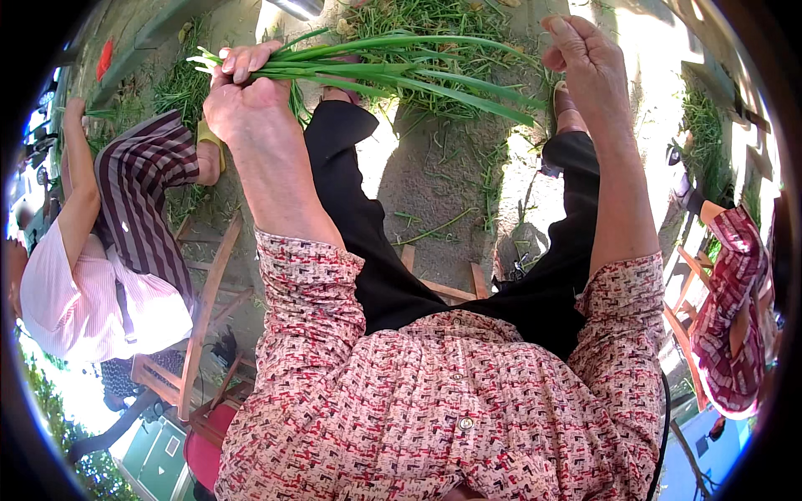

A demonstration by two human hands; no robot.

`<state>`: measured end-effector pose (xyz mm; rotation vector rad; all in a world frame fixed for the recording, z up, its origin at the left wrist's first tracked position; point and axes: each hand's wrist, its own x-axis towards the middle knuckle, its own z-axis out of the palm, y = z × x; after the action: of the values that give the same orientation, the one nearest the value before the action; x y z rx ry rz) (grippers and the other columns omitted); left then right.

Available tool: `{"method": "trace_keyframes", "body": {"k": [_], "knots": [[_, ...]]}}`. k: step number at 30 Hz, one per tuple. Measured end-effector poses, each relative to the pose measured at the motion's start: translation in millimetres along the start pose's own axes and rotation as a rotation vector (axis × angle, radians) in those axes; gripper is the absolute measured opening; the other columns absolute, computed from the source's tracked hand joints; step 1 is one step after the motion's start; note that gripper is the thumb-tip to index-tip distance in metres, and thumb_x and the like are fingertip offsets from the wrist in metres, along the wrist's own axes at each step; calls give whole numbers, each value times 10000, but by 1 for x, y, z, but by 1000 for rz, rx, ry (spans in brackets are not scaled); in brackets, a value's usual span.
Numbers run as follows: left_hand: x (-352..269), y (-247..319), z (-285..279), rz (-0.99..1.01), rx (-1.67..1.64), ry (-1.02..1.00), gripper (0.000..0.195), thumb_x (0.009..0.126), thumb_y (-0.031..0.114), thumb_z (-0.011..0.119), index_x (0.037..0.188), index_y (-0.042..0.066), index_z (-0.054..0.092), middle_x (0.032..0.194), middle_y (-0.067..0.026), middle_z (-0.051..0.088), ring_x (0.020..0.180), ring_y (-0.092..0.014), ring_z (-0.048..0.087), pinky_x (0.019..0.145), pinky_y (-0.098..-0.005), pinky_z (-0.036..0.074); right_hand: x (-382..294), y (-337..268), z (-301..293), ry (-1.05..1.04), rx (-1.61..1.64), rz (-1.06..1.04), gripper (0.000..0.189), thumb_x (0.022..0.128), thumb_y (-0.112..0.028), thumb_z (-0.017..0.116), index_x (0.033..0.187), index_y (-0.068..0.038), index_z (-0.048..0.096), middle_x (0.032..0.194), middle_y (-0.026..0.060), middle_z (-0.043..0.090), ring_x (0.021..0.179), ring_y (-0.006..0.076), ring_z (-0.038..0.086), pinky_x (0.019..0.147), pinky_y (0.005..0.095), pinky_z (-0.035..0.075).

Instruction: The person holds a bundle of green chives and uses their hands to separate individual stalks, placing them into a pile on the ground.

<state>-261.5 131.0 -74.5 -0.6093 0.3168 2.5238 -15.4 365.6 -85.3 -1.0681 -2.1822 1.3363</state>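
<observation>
My left hand is closed around the pale stem ends of a small bunch of long green leaves, which look like garlic chives. The leaves stretch to the right, their tips drooping just short of my right hand. That hand is raised with curled fingers, thumb against the forefinger; whether something thin is pinched there cannot be told. Below the bunch, a heap of loose green leaves and trimmings lies on the ground between my feet.
A person in striped trousers sits at the left beside a wooden stool. Another person in patterned red clothes sits at the right. A metal rail runs across the upper left, with a red object near it. Scattered leaves lie on the concrete ground.
</observation>
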Motion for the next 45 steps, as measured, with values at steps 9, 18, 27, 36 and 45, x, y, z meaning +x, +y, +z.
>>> {"method": "trace_keyframes", "body": {"k": [9,18,27,36,45], "knots": [[1,3,3,4,40,206,183,866,71,336,689,77,379,497,11,277,411,-115,296,460,-291,309,-7,-13,6,119,126,-261,143,882,-41,553,947,36,655,802,59,649,802,75,586,725,217,468],[18,3,-2,31,-43,254,197,890,77,370,694,84,392,481,31,288,397,-103,306,450,-282,304,-23,-27,-9,-1006,848,-189,213,809,-117,603,947,11,702,714,80,674,550,57,525,513,201,394],[15,4,1,62,-22,321,229,899,98,320,676,86,368,484,22,297,369,-106,309,421,-272,321,-44,-40,26,-819,578,-158,484,807,-173,698,1266,-82,574,886,5,639,712,46,538,624,213,433],[12,-4,2,38,-71,339,189,853,90,324,675,76,383,479,16,311,373,-106,324,401,-270,325,-38,-38,58,-351,271,-260,216,787,-100,687,990,-26,694,783,22,616,599,64,478,553,226,409],[11,-15,-5,34,13,305,184,881,100,301,721,62,383,529,2,340,432,-136,334,468,-302,337,-36,-37,73,-307,579,-158,181,816,-104,676,944,23,689,685,11,604,611,93,531,564,245,430]]}}
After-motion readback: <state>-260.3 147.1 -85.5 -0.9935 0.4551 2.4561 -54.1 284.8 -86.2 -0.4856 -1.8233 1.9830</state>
